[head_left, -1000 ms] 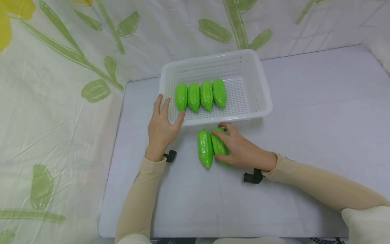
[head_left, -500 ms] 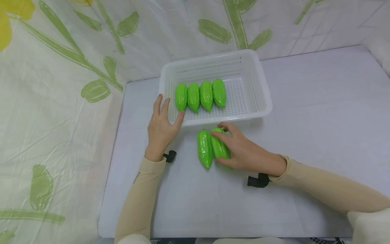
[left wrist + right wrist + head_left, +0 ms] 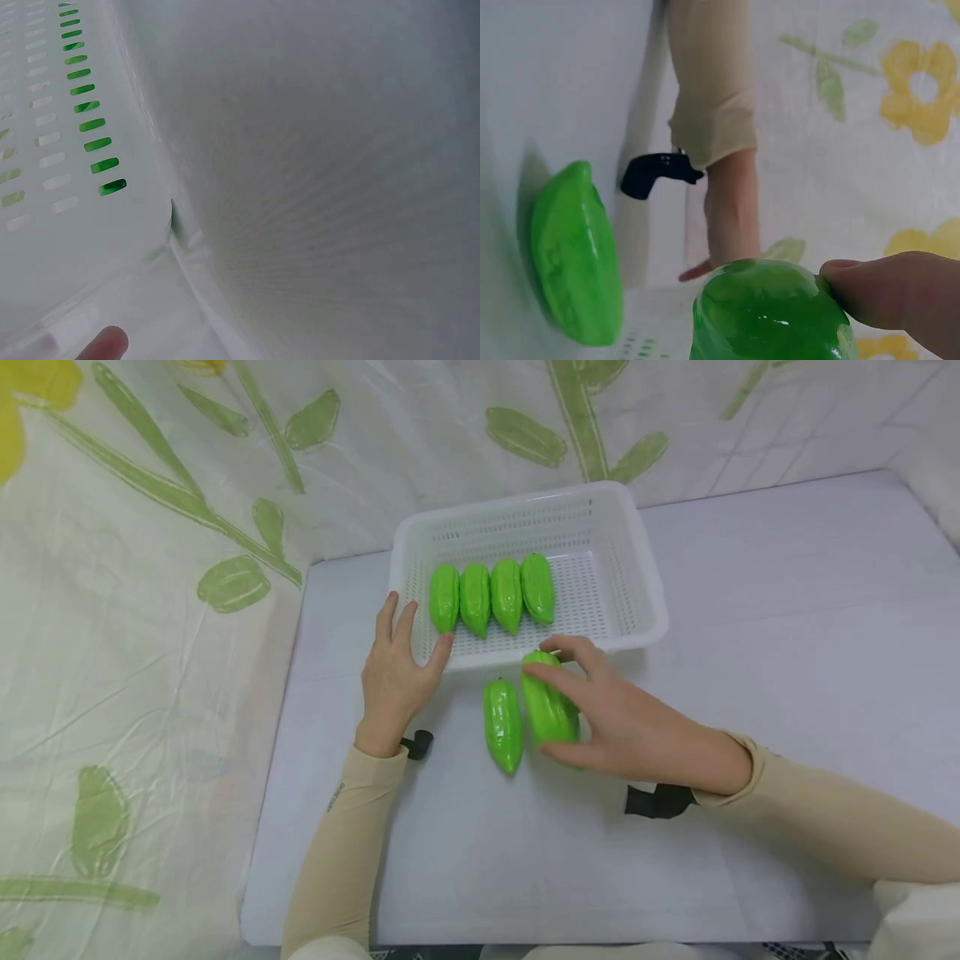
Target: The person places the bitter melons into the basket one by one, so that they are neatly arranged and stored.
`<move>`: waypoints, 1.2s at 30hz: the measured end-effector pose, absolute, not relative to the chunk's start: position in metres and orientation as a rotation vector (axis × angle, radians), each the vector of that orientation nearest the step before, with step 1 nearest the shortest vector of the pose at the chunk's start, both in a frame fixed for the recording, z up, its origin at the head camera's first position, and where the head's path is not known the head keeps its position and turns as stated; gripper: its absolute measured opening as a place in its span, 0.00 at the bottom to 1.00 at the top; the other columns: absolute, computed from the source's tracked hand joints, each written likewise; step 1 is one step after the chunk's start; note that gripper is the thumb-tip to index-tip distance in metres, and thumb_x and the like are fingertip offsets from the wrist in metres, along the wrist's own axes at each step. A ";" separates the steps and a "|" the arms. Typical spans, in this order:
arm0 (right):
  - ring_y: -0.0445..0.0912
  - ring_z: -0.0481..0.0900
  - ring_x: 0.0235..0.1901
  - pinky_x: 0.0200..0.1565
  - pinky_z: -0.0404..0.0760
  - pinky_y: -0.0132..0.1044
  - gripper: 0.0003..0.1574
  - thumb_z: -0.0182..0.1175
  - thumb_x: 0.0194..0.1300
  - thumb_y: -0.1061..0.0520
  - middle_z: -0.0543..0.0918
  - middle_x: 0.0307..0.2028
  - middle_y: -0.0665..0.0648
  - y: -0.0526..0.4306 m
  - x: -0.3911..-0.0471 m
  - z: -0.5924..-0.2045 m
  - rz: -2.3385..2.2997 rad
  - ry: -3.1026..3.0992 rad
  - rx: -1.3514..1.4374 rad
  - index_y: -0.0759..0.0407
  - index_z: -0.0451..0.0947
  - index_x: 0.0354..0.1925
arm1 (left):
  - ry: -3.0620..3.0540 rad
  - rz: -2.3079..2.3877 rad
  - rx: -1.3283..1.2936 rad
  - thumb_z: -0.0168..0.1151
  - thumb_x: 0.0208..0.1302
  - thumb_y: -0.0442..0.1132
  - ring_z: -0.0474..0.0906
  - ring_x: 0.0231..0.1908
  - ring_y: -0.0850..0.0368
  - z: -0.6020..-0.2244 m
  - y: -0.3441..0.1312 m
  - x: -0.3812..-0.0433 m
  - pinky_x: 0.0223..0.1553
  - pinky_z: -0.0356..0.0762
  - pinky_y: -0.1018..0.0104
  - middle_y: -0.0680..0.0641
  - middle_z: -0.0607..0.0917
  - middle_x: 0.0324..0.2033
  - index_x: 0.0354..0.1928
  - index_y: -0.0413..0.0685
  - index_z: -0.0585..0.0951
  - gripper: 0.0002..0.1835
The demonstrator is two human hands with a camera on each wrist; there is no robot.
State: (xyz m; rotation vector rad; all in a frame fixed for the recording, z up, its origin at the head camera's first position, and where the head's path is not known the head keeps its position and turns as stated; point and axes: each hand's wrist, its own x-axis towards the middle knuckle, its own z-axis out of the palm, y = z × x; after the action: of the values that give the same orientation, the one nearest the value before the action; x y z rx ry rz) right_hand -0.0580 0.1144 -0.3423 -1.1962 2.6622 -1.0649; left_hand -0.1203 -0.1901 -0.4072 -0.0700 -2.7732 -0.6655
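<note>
My right hand grips a glossy green ridged fruit with thumb and fingers, raised off the table. In the right wrist view, the thumb presses its side and its rounded end shows. A matching green fruit with a pointed tip lies on the table just left of it. My left hand rests at the near left corner of a white plastic basket, fingers spread along the rim. Inside, several like green fruits lie side by side. The left wrist view shows the basket's slotted wall.
A pale cloth covers the table. Behind the basket and along the left hangs a white sheet printed with leaves and yellow flowers. Black wrist mounts stick out beneath both wrists.
My right hand has lifted the right-hand green fruit off the table, up and slightly right, its upper end now overlapping the basket's front rim. The left hand has stayed put.
</note>
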 end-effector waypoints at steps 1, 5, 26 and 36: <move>0.56 0.73 0.63 0.53 0.84 0.45 0.50 0.78 0.57 0.55 0.60 0.72 0.65 0.115 -0.061 -0.339 -1.066 2.671 -1.198 0.59 0.68 0.73 | -2.772 -0.666 -0.072 0.51 0.70 0.67 0.84 0.50 0.34 -0.407 -0.190 -0.120 0.36 0.83 0.43 0.43 0.59 0.81 0.76 0.45 0.70 0.43; 0.58 0.68 0.68 0.52 0.84 0.46 0.49 0.77 0.59 0.56 0.60 0.72 0.66 0.119 -0.077 -0.327 -1.078 2.701 -1.209 0.59 0.68 0.73 | -2.772 -0.670 -0.075 0.51 0.70 0.67 0.84 0.49 0.35 -0.407 -0.190 -0.121 0.36 0.83 0.43 0.43 0.59 0.80 0.76 0.44 0.70 0.42; 0.58 0.71 0.63 0.54 0.85 0.51 0.47 0.72 0.66 0.53 0.55 0.75 0.68 0.133 -0.167 -0.292 -1.030 2.626 -0.812 0.61 0.64 0.76 | -2.760 -0.665 -0.085 0.52 0.71 0.65 0.84 0.49 0.34 -0.408 -0.190 -0.122 0.36 0.83 0.43 0.42 0.60 0.80 0.75 0.43 0.70 0.41; 0.65 0.55 0.76 0.74 0.59 0.65 0.54 0.69 0.67 0.40 0.50 0.79 0.71 0.131 -0.217 -0.303 -0.906 2.610 -0.700 0.57 0.58 0.80 | -2.767 -0.662 -0.079 0.53 0.71 0.65 0.84 0.48 0.35 -0.409 -0.191 -0.122 0.35 0.83 0.43 0.42 0.60 0.80 0.75 0.44 0.70 0.41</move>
State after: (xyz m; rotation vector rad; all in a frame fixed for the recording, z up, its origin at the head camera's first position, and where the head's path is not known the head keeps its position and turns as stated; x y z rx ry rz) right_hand -0.2173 0.1314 -0.3034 -0.6998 2.6104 -0.9065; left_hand -0.1222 -0.1910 -0.4089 -0.0795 -2.7665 -0.6616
